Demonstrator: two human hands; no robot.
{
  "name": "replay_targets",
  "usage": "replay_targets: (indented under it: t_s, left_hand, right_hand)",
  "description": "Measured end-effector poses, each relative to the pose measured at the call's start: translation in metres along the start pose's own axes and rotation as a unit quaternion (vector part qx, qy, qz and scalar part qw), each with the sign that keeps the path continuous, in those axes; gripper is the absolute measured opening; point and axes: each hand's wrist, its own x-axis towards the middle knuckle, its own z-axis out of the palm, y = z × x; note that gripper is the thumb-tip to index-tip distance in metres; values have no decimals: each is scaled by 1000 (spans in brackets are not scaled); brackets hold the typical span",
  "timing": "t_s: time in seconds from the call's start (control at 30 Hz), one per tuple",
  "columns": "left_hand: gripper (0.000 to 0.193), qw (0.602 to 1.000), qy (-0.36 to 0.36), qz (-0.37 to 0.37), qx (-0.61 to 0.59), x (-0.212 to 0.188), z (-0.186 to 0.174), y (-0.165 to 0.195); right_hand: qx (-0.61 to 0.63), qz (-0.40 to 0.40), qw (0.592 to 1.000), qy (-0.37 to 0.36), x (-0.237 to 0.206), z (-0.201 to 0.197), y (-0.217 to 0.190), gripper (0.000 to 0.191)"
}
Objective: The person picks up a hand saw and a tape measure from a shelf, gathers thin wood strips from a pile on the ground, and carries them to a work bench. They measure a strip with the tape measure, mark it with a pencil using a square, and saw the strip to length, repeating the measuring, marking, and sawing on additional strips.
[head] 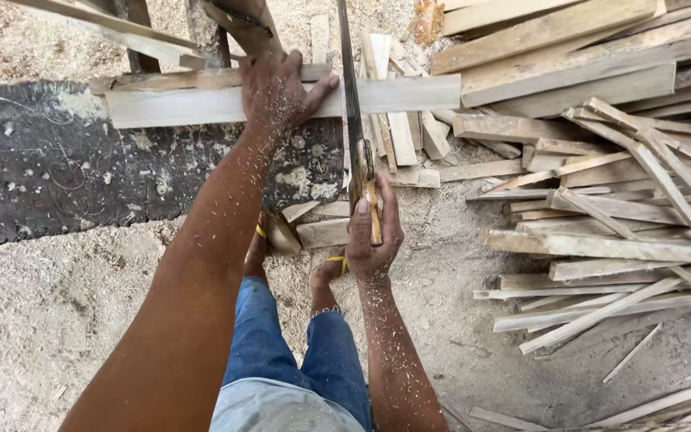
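Head view, looking down. Left hand [277, 92] pressed flat on pale wooden plank [201, 104], fingers spread over far edge, thumb stretched right along top face toward the saw. Right hand [371, 232] wrapped round wooden handle of handsaw [352, 96], fingers curled tight, thumb laid along top of the grip. Blade running straight away from body, crossing plank just right of left thumb, apparently set in a cut. Plank lying crosswise on a rough timber support [201, 78], over a dark slab [57, 160] dusted with sawdust. Right end of plank hanging free past the blade, near the pile of wood offcuts [617, 208].

Handling, judged: plank stiff, dry, fairly light, long for its width, so likely to pivot or chatter unless pinned hard close to the blade. Surface dusty, probably a bit slippery under the palm; flat palm pressure better than a fingertip grip. Overhanging end may sag or snap off near end of cut. Saw blade thin, flexible, may buckle if twisted; handle the only safe hold. Left thumb close to blade, a risk.

Sandalled feet [325, 272] and blue jeans [297, 352] below, sawdust-covered ground [41, 320] all round, forearms flecked with sawdust.
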Motion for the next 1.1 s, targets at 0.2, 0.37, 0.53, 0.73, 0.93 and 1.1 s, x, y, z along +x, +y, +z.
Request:
replay_targets:
  t_s: [0.2, 0.37, 0.53, 0.73, 0.93, 1.1]
  left_hand:
    - [82, 999, -28, -21, 16, 5, 5, -1]
    - [82, 998, -49, -30, 6, 7, 6, -3]
    - [80, 997, -65, -36, -8, 10, 8, -5]
    - [77, 996, -77, -31, 9, 10, 5, -3]
    - [80, 996, -76, -35, 13, 14, -2, 2]
    - [79, 996, -78, -34, 11, 11, 2, 2]
  right_hand:
    - [-39, 18, 999, -23, 4, -3, -6, 58]
    - [-36, 20, 998, -38, 10, -3, -14, 58]
    - [-70, -18, 997, -36, 10, 1, -10, 55]
    - [-35, 48, 997, -39, -14, -14, -8, 58]
    - [-70, 20, 997, -37, -23, -26, -14, 57]
    - [-85, 26, 996, -27, -4, -10, 3, 57]
